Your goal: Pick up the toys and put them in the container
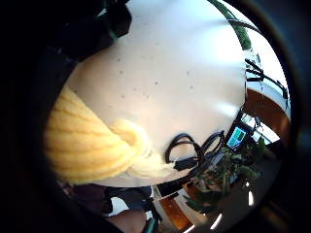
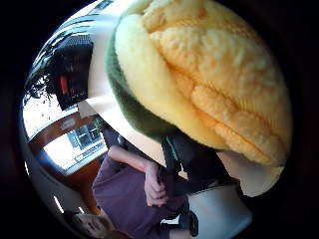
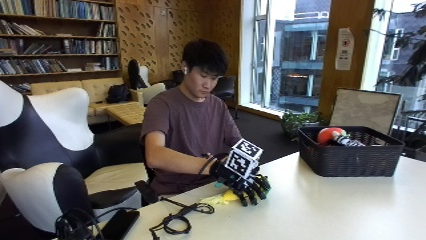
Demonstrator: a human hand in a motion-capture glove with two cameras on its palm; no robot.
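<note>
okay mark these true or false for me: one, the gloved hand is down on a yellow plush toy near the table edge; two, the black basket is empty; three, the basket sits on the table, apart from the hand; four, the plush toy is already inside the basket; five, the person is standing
1. True: the gloved right hand has its grip curled over the yellow plush toy near the table edge.
2. False: the black basket already holds a red toy.
3. True: the basket stands on the table, well apart from the hand.
4. False: the plush toy lies on the table under the hand.
5. False: the person is seated.
</note>
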